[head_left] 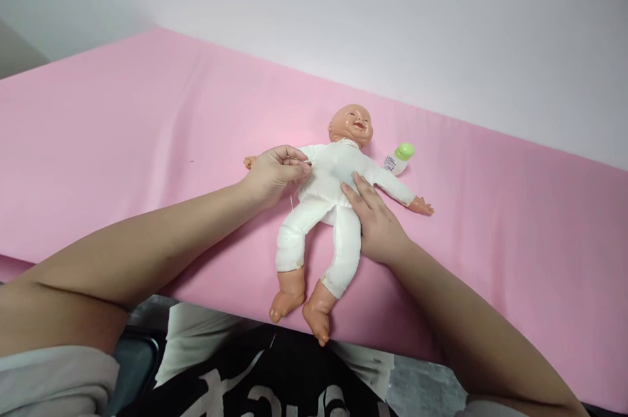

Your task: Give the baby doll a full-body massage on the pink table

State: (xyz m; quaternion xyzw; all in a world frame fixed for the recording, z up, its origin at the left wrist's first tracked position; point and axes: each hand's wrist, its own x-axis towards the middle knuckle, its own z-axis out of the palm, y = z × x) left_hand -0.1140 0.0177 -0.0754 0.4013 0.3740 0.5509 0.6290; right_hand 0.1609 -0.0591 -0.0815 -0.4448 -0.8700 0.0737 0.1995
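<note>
A baby doll in a white cloth suit lies face up on the pink table cover, its bare feet hanging over the near edge. My left hand pinches the white fabric at the doll's upper arm and shoulder, covering most of that arm. My right hand rests flat on the doll's belly and hip, fingers spread and pointing toward its chest. The doll's other arm stretches out to the right, its hand bare.
A small white bottle with a green cap lies on the cover just right of the doll's head. A pale wall rises behind the table. My lap in dark printed clothing shows below the near edge.
</note>
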